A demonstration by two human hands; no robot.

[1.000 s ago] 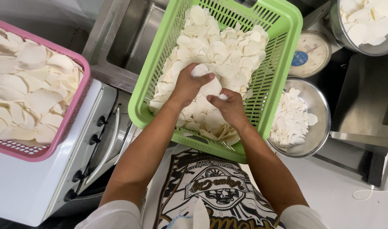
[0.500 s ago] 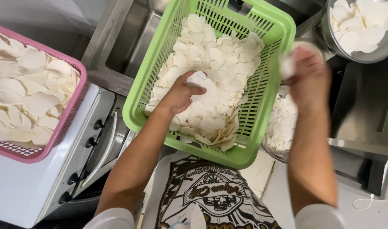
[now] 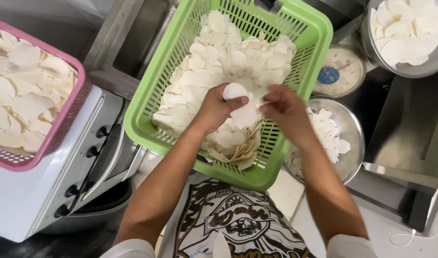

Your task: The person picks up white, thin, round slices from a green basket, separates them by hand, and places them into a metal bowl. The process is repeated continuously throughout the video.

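Both hands, left (image 3: pixel 218 107) and right (image 3: pixel 282 111), closed on thin, pale, round chips (image 3: pixel 240 112) above slotted green plastic basket (image 3: pixel 154 102).

Left of the hands: white oven (image 3: pixel 47 191) with black knobs, topped by a pink basket (image 3: pixel 61 129).
Beyond the hands: steel sink (image 3: pixel 133 43), dull grey.
Right of the hands: steel counter (image 3: pixel 410 138); round scale (image 3: pixel 338 71); two metal bowls (image 3: pixel 353 138).
Below, far right: pale floor (image 3: pixel 391 229), white cord (image 3: pixel 415 236).
Light: even, soft.
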